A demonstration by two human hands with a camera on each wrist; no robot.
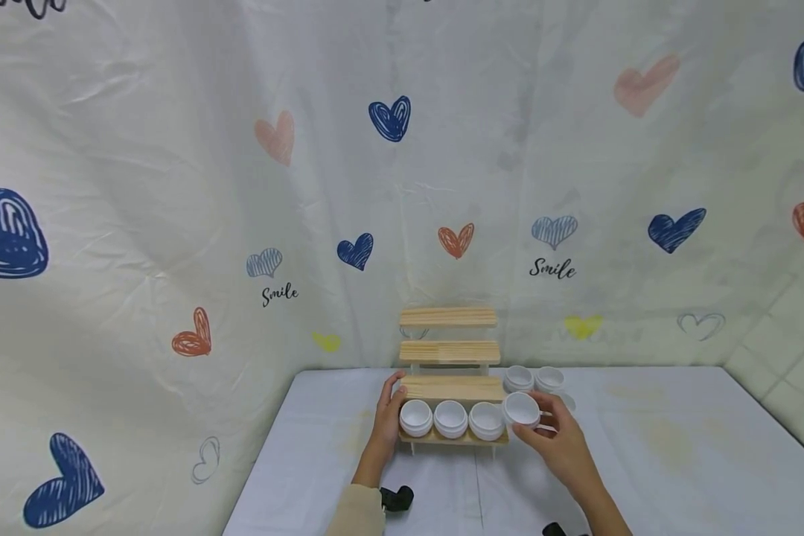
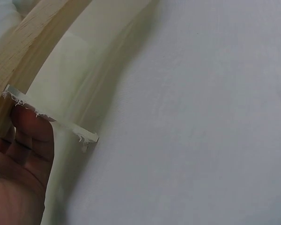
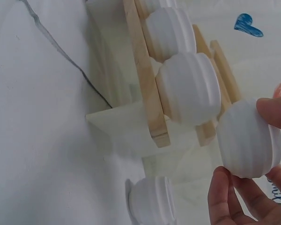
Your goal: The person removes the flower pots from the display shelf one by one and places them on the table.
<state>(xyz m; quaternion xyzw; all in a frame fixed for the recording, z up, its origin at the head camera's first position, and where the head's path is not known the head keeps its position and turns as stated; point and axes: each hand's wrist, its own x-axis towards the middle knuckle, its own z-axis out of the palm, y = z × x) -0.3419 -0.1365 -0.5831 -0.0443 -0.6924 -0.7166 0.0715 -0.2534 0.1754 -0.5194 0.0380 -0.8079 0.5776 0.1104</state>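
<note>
A tiered wooden stand [image 1: 450, 351] with white legs stands on the table, its plank shelves rising toward the back. At its left end my left hand [image 1: 387, 417] grips the stand; in the left wrist view the curled fingers [image 2: 35, 129] lie against the plank beside a white leg. My right hand [image 1: 563, 441] pinches a small round white cup [image 1: 521, 409] between thumb and fingers, held up at the right end of the lowest shelf. Three similar white cups [image 1: 450, 418] sit in a row on that shelf. The right wrist view shows the held cup [image 3: 249, 139] apart from the shelf plank.
More white cups [image 1: 549, 380] stand on the table behind and right of the stand. A white cloth with printed hearts [image 1: 457, 240] hangs behind the white-covered table [image 1: 650, 447]. Black straps [image 1: 397, 499] sit near my wrists.
</note>
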